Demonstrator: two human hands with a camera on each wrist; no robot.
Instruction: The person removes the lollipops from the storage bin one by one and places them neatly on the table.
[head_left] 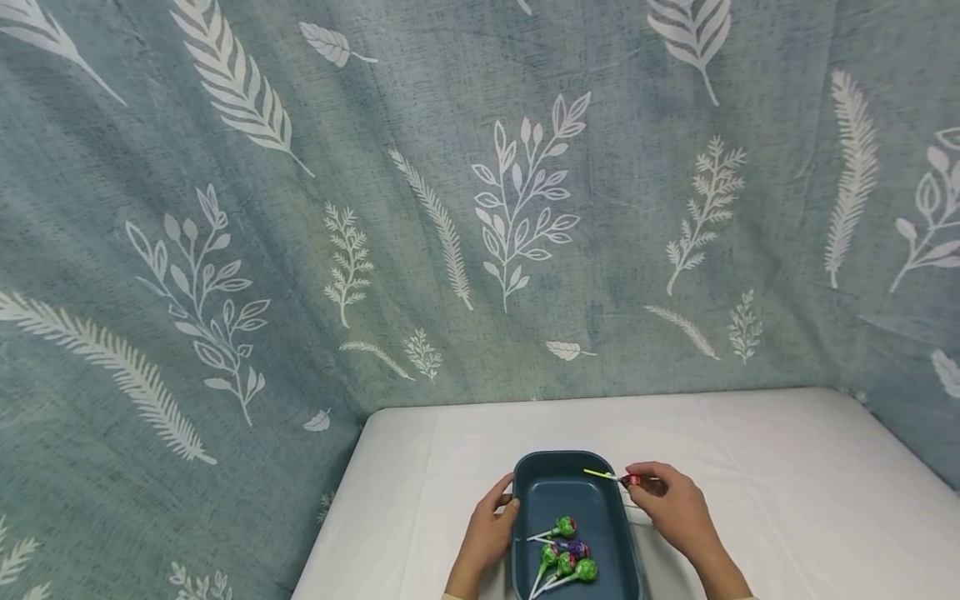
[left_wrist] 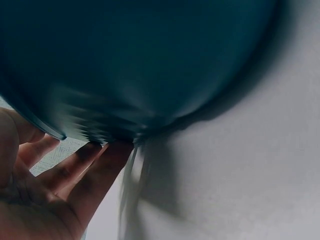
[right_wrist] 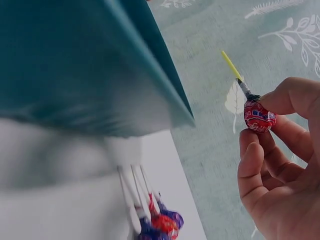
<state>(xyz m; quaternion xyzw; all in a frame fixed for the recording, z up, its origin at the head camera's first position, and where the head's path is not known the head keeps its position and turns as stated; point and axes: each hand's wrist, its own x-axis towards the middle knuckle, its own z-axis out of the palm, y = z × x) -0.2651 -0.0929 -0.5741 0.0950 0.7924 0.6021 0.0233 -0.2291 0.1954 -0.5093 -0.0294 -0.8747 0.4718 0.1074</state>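
Lollipop (right_wrist: pixel 259 114) in a red wrapper is pinched by its round end in the fingers of the right hand (head_left: pixel 678 510), so its yellow stick (right_wrist: pixel 231 66) pokes out free over the blue tray (head_left: pixel 562 500). The left hand (head_left: pixel 486 529) has its fingers rather straight against the tray's side, maybe to keep it steady. Green lollipops (head_left: pixel 586 570) and a purple lollipop (head_left: pixel 578 549) lie inside; more lollipops (right_wrist: pixel 172 221) lie on the white counter (head_left: pixel 442 483). Wrapper letters show, too small to read.

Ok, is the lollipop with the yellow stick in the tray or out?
Out: the right hand pinches the lollipop by its wrapped candy, though in the head view its stick overlaps the tray.
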